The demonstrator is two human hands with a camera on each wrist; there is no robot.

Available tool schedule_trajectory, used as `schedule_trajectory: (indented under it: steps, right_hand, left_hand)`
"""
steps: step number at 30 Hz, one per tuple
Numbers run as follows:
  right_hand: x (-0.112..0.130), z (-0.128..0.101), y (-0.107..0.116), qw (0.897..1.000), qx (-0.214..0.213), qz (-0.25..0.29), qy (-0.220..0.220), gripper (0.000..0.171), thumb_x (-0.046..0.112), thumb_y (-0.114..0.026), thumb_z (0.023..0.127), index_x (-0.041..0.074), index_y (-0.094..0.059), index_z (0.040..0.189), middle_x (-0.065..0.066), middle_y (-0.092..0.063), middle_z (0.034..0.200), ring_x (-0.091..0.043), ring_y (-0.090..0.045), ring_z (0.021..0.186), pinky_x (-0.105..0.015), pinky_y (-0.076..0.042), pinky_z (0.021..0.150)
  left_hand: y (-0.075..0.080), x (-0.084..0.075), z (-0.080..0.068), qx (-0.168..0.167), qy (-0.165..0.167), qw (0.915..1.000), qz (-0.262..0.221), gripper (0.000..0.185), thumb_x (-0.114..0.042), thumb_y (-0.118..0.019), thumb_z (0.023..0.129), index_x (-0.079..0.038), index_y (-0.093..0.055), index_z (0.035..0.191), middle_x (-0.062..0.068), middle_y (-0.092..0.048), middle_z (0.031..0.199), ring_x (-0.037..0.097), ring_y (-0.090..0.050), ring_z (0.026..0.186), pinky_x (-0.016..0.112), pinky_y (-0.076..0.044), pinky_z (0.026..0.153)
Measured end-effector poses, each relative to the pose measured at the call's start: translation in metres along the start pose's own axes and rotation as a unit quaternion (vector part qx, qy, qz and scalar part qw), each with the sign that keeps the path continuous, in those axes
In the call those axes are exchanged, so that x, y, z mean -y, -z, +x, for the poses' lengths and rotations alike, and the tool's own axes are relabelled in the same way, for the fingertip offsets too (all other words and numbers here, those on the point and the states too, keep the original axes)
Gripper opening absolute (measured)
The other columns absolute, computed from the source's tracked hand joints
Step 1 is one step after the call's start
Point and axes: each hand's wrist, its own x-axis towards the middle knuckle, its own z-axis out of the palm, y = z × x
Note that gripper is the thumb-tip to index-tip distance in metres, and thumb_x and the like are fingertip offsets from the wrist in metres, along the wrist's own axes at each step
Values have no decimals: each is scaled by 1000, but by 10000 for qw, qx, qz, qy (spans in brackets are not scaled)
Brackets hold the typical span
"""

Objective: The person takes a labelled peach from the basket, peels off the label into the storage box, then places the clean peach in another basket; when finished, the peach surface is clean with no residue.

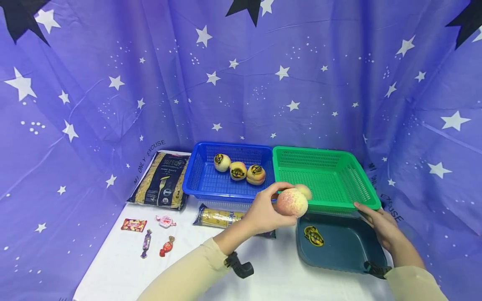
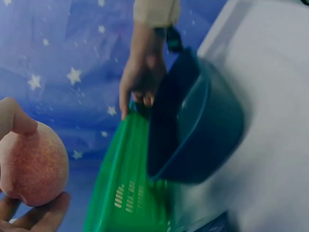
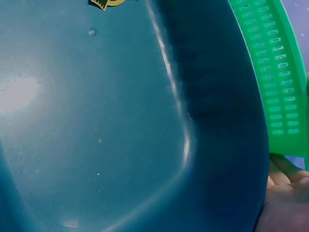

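Note:
My left hand (image 1: 269, 211) grips a pinkish-yellow peach (image 1: 292, 203) between thumb and fingers, raised near the front left of the green basket (image 1: 357, 175). In the left wrist view the same peach (image 2: 36, 164) shows thumb above and fingers below. A second peach (image 1: 303, 191) shows partly behind it, overlapping the green basket's front rim. My right hand (image 1: 384, 228) holds the green basket's front right corner, thumb along the rim. Right beside that hand is a dark teal tub (image 1: 339, 246), with a black-and-yellow sticker (image 1: 314, 236) inside.
A blue basket (image 1: 203, 184) with three stickered peaches (image 1: 238, 171) adjoins the green one. Left of it lies a penne bag (image 1: 165, 179). A long pasta packet (image 1: 218, 218) lies in front, partly behind my left arm. Several wrapped sweets (image 1: 147, 243) lie on the white table (image 1: 116, 267).

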Motion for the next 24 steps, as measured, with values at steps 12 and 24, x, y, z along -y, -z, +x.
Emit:
schedule_trajectory:
  steps: [12,24]
  right_hand:
    - [-2,0,1,9999,-131,-20,-40,108,62,-56,111,8,10,176,-13,4,184,-46,2,171,-67,2,139]
    - [0,-3,-2,9998,-147,-65,-138,109,64,-56,111,8,11,176,-17,7,185,-46,5,171,-72,7,137]
  left_hand:
    - [-6,3,84,-363,700,9903,1142,69,-32,-100,82,-35,-67,142,-12,-70,141,13,-64,123,30,-61,88]
    - [-9,17,94,-574,1059,9876,1002,50,-26,-90,94,-33,-70,139,-8,-68,153,20,-59,148,42,-56,115]
